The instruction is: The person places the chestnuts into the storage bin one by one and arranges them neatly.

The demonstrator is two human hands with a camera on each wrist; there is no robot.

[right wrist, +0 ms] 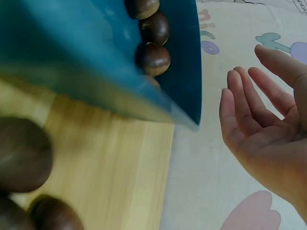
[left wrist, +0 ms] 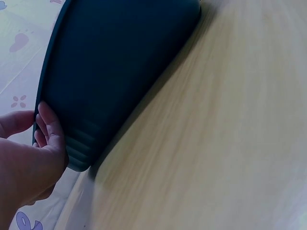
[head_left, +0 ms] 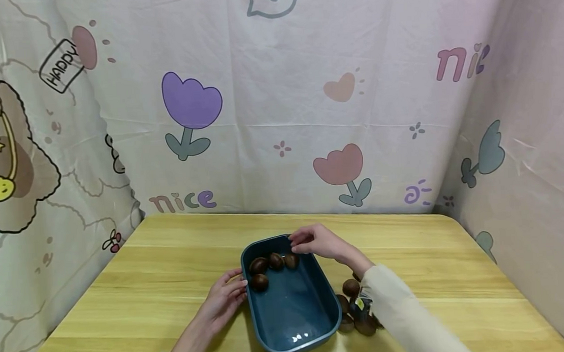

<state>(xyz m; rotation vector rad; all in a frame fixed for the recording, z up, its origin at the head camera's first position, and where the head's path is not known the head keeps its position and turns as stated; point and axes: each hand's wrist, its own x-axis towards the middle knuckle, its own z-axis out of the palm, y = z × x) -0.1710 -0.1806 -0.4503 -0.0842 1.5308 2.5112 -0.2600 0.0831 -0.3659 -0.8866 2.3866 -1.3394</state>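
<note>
Currently left hand (head_left: 224,302) clamped on blue tray (head_left: 293,305), left side; right hand (head_left: 321,241), grip apart, at far-right corner; chestnuts (head_left: 259,282) inside

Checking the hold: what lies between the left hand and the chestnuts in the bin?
The head view shows the blue bin's side wall between the left hand and those chestnuts.
</note>
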